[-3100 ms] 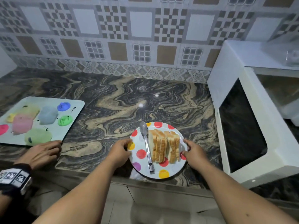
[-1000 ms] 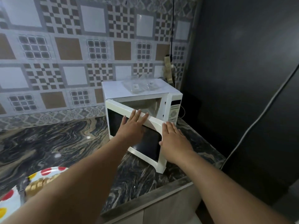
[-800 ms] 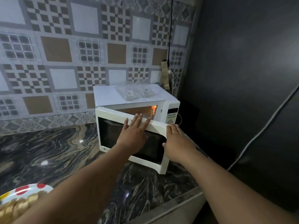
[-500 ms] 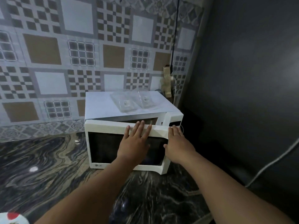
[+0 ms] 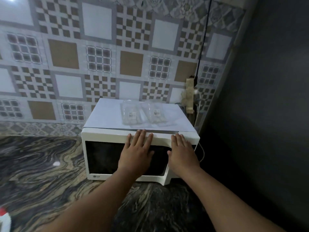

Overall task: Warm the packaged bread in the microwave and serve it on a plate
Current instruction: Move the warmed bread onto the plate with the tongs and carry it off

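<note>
A white microwave [image 5: 107,138] stands on the marbled counter against the tiled wall, its dark-windowed door flush with the body. My left hand [image 5: 136,152] lies flat on the door, fingers straight and reaching its top edge. My right hand [image 5: 183,151] presses flat on the door's right end, covering the control panel. Only a sliver of the polka-dot plate [image 5: 4,218] shows at the bottom left corner; the bread on it is out of view.
Two clear plastic packages [image 5: 143,113] lie on the microwave's top. A dark wall [image 5: 259,114] closes off the right side. A power strip [image 5: 189,96] with a cable hangs on the tiles behind the microwave. The marbled counter [image 5: 41,164] extends to the left.
Both hands left the plate of bread and pushed the microwave door from wide open to flush against the body. The view swung right, so the plate slid out to the bottom left.
</note>
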